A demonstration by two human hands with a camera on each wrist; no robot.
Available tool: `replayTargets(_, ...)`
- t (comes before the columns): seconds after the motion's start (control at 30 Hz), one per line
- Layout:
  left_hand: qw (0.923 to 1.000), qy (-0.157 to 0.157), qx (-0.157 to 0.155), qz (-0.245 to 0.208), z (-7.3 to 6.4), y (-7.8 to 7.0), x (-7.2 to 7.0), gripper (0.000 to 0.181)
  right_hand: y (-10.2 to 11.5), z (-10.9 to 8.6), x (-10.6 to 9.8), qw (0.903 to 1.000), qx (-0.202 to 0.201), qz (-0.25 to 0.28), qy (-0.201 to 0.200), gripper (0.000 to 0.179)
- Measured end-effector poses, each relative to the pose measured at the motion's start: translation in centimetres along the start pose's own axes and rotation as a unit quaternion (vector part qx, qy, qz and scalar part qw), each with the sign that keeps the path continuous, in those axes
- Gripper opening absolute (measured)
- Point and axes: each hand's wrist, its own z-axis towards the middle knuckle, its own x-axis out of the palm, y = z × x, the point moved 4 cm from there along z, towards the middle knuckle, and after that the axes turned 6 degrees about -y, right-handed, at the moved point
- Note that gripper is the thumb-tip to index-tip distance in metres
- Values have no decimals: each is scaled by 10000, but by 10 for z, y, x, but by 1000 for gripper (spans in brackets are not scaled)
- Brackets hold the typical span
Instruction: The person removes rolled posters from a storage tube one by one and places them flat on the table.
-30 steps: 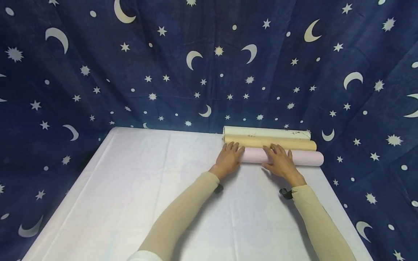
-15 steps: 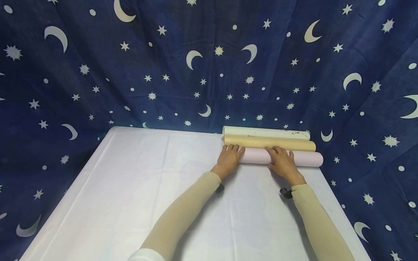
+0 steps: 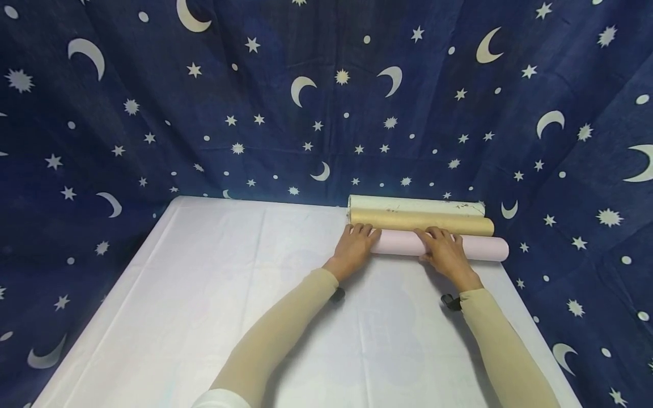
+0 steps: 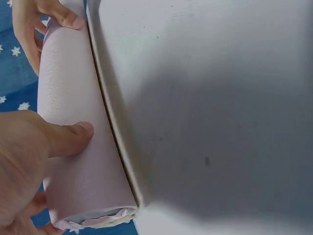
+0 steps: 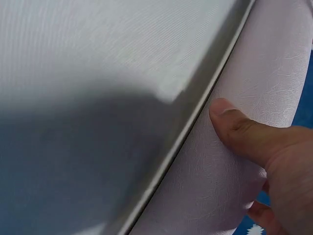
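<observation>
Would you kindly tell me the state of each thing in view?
Left grip: holding the pink roll near its left end
Right grip: holding the pink roll near its middle
Pink roll: rolled up, held
Yellow roll: rolled up
White roll: rolled up, dark-marked
Curtain: hanging
Tablecloth: spread, creased

Pale pink roll (image 3: 398, 242); horizontal

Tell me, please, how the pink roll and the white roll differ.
The pink roll looks plain, while the white roll carries dark marks. The left hand and right hand hold the pink roll; neither touches the white roll. The pink roll is frontmost; the white roll lies nearest the starry cloth. Both are cylinders running left to right.
</observation>
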Motion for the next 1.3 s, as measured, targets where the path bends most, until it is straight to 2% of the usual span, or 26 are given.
replayTargets(0.3, 9994, -255, 219, -34, -18, 9, -18, 46, 22, -6, -19, 9984, -387, -87, -396, 72)
replayTargets(0.47, 9985, -437, 329, -19, -30, 15, -28, 46, 35, -7, -24, 9973, -536, -67, -494, 72)
replayTargets(0.7, 9980, -494, 376, -90, -47, 25, -40, 50, 53, -8, -29, 9949, -792, -154, -603, 73)
replayTargets(0.93, 9979, -511, 376, -162, -68, 38, -44, 52, 74, -7, -22, 9951, -845, -156, -492, 73)
replayTargets(1.3, 9986, -282, 273, -342, -95, 62, -49, 54, 104, -1, -5, 9945, -998, -206, -262, 74)
